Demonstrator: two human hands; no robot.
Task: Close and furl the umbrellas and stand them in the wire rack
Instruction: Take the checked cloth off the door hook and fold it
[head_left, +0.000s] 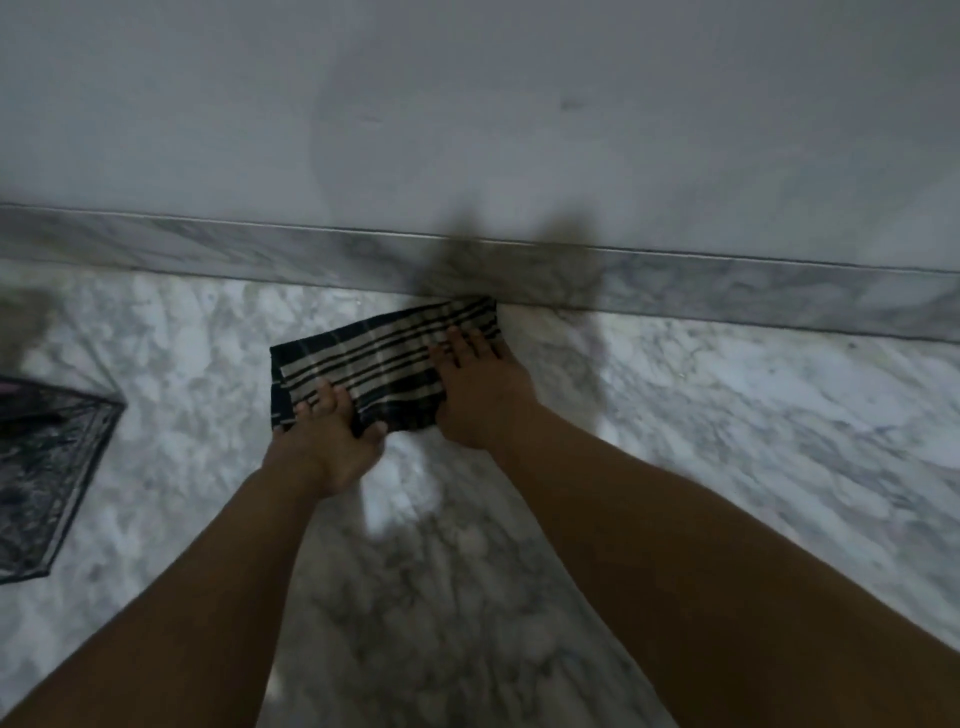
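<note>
While pressing the striped cloth (374, 364): left hand (324, 441) gripping, right hand (480, 395) flat, fingers straight.

Blurred throughout. Left of the left hand (327, 441), a dark meshed shape (47, 478) cut off by the edge, too smeared to name. Under the right hand (480, 395), part of the striped fabric (363, 364) hidden.

Single head view, steeply downward over marble floor (675, 441) toward wall base, close.

Marble floor (727, 415); marble skirting (208, 244); grey wall (467, 104)
</note>
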